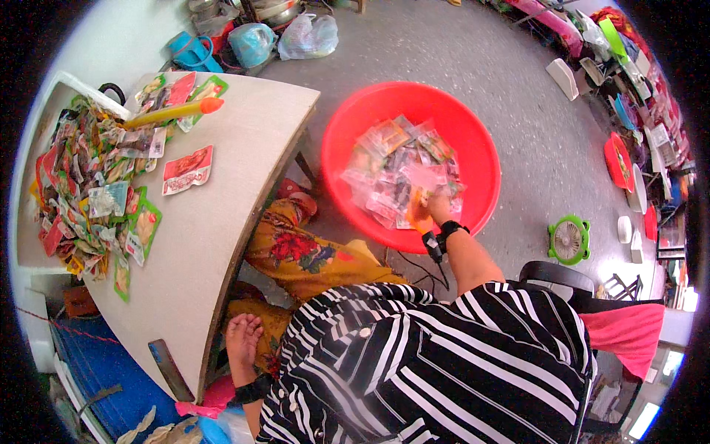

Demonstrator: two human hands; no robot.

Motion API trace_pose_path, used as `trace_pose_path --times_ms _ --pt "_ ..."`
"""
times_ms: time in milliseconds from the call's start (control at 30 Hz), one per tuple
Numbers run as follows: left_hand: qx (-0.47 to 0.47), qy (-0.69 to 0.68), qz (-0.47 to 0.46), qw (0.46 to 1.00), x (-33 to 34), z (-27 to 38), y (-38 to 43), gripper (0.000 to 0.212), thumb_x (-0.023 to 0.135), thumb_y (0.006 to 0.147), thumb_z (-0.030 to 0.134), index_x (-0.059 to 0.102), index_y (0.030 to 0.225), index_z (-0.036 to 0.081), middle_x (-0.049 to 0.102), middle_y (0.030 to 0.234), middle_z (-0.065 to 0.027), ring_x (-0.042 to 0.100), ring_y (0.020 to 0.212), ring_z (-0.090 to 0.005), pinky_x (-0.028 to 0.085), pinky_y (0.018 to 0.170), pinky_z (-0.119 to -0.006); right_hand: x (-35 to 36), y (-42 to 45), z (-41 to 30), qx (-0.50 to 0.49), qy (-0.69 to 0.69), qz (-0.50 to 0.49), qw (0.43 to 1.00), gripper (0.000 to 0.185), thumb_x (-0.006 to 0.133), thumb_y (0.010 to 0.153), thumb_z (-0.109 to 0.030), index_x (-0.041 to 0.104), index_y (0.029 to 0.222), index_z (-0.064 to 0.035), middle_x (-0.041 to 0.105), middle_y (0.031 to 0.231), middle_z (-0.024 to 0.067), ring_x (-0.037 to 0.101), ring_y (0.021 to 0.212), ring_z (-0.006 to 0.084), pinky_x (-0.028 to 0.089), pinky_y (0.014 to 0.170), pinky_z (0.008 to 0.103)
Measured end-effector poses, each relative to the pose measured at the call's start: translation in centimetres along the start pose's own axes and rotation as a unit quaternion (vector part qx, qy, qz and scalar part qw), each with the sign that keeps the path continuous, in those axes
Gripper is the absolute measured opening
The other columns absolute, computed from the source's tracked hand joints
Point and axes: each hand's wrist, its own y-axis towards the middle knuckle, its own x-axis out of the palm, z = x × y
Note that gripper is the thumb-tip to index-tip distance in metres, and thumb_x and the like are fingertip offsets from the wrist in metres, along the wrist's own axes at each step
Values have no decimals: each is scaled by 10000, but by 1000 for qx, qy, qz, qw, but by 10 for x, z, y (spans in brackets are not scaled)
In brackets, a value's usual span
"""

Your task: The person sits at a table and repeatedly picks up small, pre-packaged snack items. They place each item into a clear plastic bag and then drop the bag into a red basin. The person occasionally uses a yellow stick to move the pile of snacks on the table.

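Note:
My right hand (438,208) reaches into a large red plastic basin (480,125) on the floor, at the near side of a heap of plastic food packets (407,161). An orange-yellow packet (420,210) is at its fingers; whether they grip it I cannot tell. My left hand (244,336) rests near my lap beside the table's edge, fingers curled, nothing seen in it. On the pale table (238,127) lie a big pile of small food packets (94,183), a single red and white packet (187,170) and a yellow stick with an orange tip (172,113).
A phone (171,371) lies at the table's near corner. Right of the basin stand a green fan (569,239) and a black chair (557,275). Blue containers (252,44) and a plastic bag (308,36) stand beyond the table. A cable (421,269) hangs by my right wrist.

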Motion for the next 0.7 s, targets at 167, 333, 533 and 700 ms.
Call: trace_pose_path --times_ms 167,333,533,700 --pt "11 4 9 1000 5 3 -4 129 465 805 112 458 926 68 538 869 -68 546 788 -181 471 638 -299 -56 38 -65 -2 -68 63 996 189 411 740 -178 491 752 -7 539 734 234 527 723 377 408 626 454" --pt "7 -4 12 1000 7 3 -3 132 470 803 112 457 925 64 537 866 -69 544 783 -179 472 637 -298 -77 52 -114 -133 -244 46 960 188 412 713 -132 531 797 -12 549 780 215 540 729 350 409 635 449" --pt "15 -4 6 1000 2 1 -6 146 476 797 114 452 930 60 526 880 -71 538 801 -190 466 647 -304 35 23 -51 -100 -251 -206 940 237 430 700 -154 543 878 -47 544 889 189 533 821 324 423 695 415" --pt "20 1 27 999 4 3 -20 165 479 794 118 445 936 43 513 885 -77 533 809 -198 454 667 -304 21 -28 -137 -153 -215 -318 911 255 464 685 -184 538 856 -11 550 869 197 530 796 335 426 661 391"
